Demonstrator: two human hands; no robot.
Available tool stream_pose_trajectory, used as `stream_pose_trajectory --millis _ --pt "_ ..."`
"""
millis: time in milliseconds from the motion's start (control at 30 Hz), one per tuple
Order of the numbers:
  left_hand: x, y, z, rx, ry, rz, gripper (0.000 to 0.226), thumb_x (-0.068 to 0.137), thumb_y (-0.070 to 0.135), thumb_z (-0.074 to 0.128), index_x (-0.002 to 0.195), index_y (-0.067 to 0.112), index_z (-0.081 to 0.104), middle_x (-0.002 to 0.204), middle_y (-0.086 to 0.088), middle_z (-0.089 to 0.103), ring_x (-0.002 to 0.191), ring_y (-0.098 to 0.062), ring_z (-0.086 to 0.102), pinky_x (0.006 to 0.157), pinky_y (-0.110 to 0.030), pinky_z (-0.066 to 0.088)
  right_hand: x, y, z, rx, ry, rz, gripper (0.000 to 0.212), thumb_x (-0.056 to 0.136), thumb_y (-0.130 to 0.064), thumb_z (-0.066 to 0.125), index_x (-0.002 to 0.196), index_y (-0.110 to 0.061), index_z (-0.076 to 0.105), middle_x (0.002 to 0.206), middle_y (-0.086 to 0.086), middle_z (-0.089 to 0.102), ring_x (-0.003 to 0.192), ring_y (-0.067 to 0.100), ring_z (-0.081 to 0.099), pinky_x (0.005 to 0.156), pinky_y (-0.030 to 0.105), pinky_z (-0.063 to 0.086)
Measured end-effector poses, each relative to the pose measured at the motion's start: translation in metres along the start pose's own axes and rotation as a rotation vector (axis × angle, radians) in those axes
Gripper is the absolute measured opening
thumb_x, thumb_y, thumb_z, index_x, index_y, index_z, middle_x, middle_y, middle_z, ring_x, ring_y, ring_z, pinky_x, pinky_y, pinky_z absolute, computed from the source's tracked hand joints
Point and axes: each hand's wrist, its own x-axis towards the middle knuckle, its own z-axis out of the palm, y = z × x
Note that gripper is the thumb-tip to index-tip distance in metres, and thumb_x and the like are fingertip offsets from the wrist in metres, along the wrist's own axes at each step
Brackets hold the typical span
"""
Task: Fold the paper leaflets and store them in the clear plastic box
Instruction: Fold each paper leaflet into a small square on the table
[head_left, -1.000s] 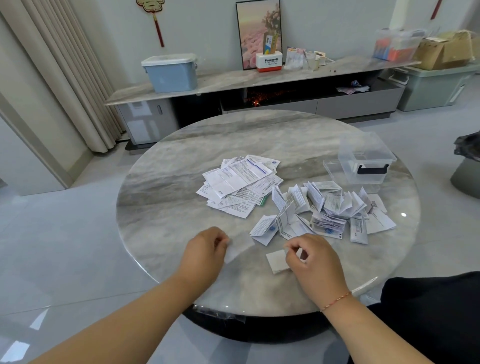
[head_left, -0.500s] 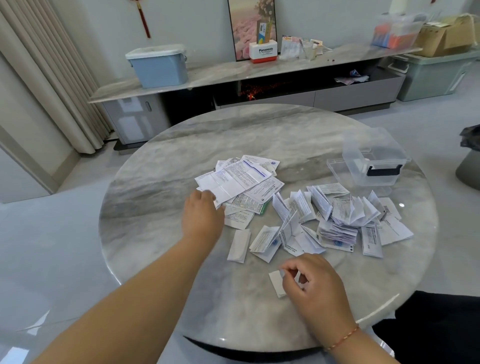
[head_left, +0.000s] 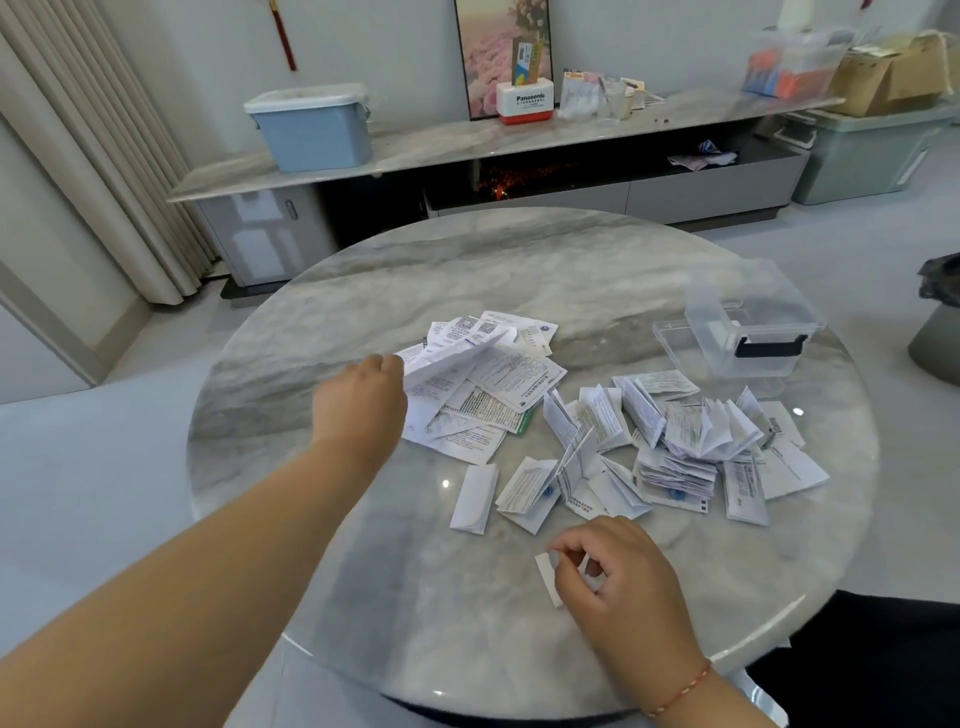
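My left hand (head_left: 363, 400) grips the edge of an unfolded leaflet (head_left: 452, 358) and lifts it off the flat pile of unfolded leaflets (head_left: 498, 395) at the table's middle. My right hand (head_left: 618, 577) pinches a small folded white leaflet (head_left: 548, 577) that lies on the marble near the front edge. A heap of folded leaflets (head_left: 670, 441) spreads to the right of the flat pile. One folded leaflet (head_left: 475, 499) lies apart in front. The clear plastic box (head_left: 753, 332) with a black handle stands open at the far right; its inside is hard to see.
The round marble table (head_left: 519, 270) has bare surface at the back and left. The clear lid (head_left: 675, 338) lies beside the box. Beyond the table stand a low cabinet with a blue bin (head_left: 311, 130), and storage crates (head_left: 872, 150) at the right.
My left hand moved from the front edge up to the flat pile and took hold of the top leaflet, raising it. A folded leaflet was left lying in front. My right hand stayed put.
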Motion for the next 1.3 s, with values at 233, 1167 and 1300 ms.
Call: stream_pose_trajectory --millis 233,1167,1300 --pt "-0.106 0.013 -0.091 0.054 0.008 0.339 0.039 0.027 -0.010 0.064 0.058 0.010 0.051 0.060 -0.007 0.047 0.026 -0.021 0.032 0.047 -0.013 0.007 -0.010 -0.016 0.000 0.002 -0.025 -0.024 0.038 0.068 -0.027 0.061 0.105 -0.033 0.056 0.090 -0.026 0.049 0.084 -0.010 0.045 0.074 -0.003 0.032" --pt "-0.200 0.029 -0.039 -0.571 -0.078 -0.181 0.059 0.073 0.015 0.072 0.126 0.015 0.047 0.108 0.000 0.055 0.100 -0.017 0.050 0.087 -0.022 0.039 -0.038 -0.027 -0.010 -0.168 -0.323 0.336 0.065 0.083 -0.032 0.062 0.136 -0.029 0.025 0.081 -0.005 0.060 0.081 0.018 0.060 0.072 0.029 0.048" --pt "-0.229 0.056 -0.036 -0.408 -0.100 0.316 0.069 0.057 0.043 0.061 0.120 0.017 0.051 0.113 0.001 0.057 0.100 -0.019 0.050 0.081 -0.030 0.047 -0.043 -0.040 -0.010 -0.086 -0.346 0.444 0.073 0.080 -0.029 0.067 0.139 -0.027 0.023 0.092 -0.003 0.062 0.090 0.018 0.060 0.074 0.023 0.046"
